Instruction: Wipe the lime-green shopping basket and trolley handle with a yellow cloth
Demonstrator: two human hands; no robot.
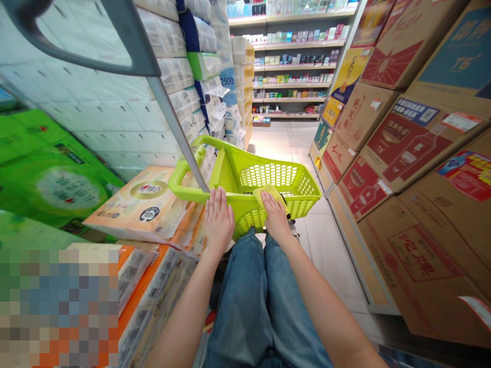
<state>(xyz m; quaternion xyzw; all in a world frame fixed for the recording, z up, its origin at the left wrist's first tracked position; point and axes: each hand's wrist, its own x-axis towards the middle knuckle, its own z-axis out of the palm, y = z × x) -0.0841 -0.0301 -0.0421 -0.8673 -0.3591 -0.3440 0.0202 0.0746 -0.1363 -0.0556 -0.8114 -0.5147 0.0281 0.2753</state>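
A lime green plastic shopping basket [291, 186] on wheels stands in the aisle in front of me, with a grey pull handle [169, 110] rising up to the left. My left hand [218, 220] lies flat on the basket's near rim, fingers together. My right hand [275, 214] presses a yellow cloth [268, 193] against the same rim. The basket looks empty inside. My legs in blue jeans [264, 296] are below the hands.
Stacked tissue packs [146, 204] and white paper-roll packs [115, 112] line the left. Brown cardboard cartons [414, 153] are stacked along the right. The tiled aisle floor [284, 140] runs ahead to shelves of small goods [291, 56].
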